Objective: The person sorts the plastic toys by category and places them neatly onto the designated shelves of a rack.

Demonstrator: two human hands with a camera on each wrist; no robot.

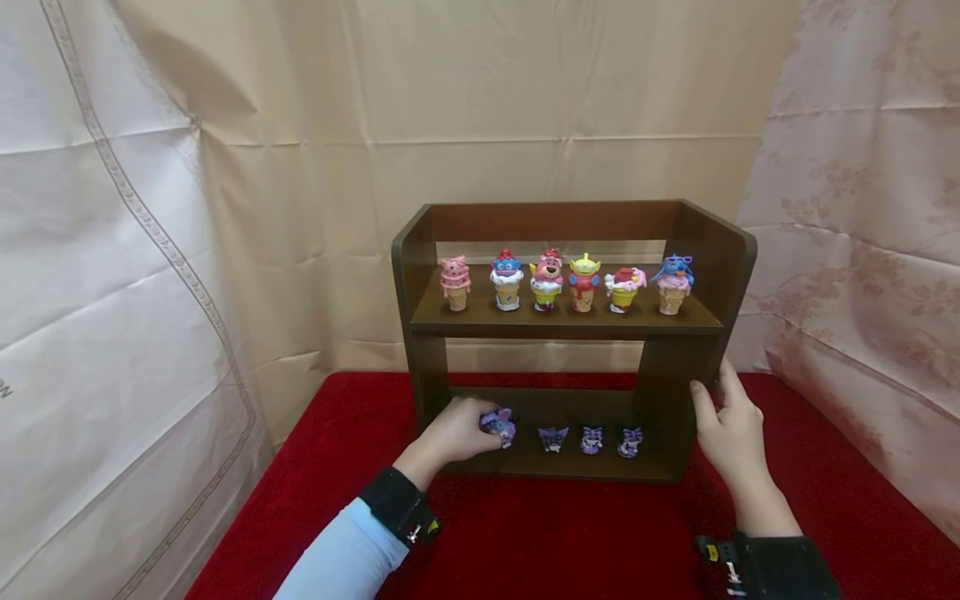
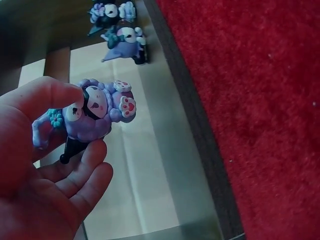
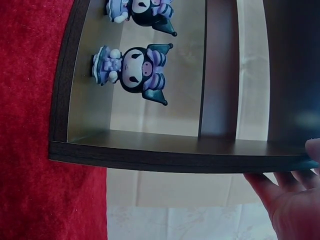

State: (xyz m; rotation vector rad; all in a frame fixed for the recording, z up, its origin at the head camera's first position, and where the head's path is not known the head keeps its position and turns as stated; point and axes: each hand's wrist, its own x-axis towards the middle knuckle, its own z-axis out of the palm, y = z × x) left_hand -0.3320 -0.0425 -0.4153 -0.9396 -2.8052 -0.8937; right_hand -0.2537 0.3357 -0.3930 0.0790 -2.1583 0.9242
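My left hand (image 1: 462,431) pinches a purple figurine (image 2: 100,107) with a black hood and pink-hearted paws between thumb and fingers. It is above the lower board of a dark brown two-tier display shelf (image 1: 566,327), toward the left side. To its right on that board stand three similar figurines: one with a purple pointed hood (image 1: 553,439), one in the middle (image 1: 592,440) and one at the right (image 3: 132,70), with a striped bow. My right hand (image 1: 731,425) grips the shelf's right side panel, thumb at the front edge and fingers along the outer face.
On the upper board several ice-cream-cone figurines stand in a row, from a pink one (image 1: 455,283) to a blue-topped one (image 1: 673,285). A red cloth (image 1: 570,533) covers the table under the shelf. Beige curtains (image 1: 525,100) hang behind.
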